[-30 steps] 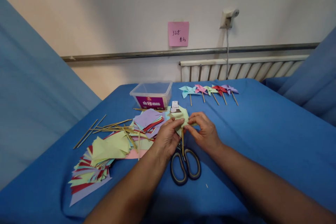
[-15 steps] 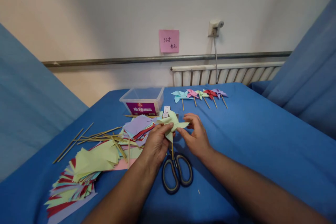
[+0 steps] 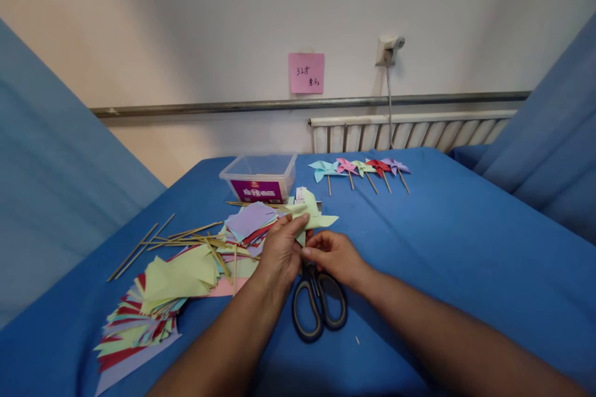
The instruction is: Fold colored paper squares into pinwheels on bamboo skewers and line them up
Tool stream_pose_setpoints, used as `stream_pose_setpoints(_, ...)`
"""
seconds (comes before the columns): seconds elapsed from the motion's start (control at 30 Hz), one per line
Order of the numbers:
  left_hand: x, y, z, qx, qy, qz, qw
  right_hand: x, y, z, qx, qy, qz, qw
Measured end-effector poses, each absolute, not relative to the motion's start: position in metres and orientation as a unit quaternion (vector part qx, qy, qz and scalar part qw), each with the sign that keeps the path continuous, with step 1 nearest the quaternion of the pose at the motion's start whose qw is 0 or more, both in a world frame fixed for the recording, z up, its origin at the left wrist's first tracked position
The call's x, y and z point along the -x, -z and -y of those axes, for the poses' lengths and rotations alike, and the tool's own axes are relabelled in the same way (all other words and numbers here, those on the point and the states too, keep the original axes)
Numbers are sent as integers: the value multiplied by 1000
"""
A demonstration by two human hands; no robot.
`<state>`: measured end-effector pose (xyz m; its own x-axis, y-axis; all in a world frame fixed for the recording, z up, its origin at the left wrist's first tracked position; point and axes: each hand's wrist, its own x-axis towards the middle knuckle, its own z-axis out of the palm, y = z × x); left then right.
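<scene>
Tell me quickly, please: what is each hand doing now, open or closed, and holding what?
Left hand: fingers closed on the light green paper pinwheel.
Right hand: closed just under the pinwheel; its stick is hidden.

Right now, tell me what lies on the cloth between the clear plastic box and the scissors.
In the head view, the light green pinwheel and both hands, left hand and right hand, holding it, lie between the plastic box and the scissors.
</scene>
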<state>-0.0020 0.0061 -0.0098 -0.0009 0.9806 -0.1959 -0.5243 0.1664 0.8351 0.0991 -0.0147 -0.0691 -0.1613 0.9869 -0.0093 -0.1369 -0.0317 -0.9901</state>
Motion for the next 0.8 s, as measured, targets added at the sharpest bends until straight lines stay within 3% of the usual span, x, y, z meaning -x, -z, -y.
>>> stream_pose_setpoints(0.37, 3, 10, -3, -291, -577, -407, 646, -95, 74, 14, 392, -622, 504, 453)
stream_pose_setpoints(0.8, 12, 3, -7, -298, -539, -306, 726, -108, 48, 23, 346, -657, 428, 516)
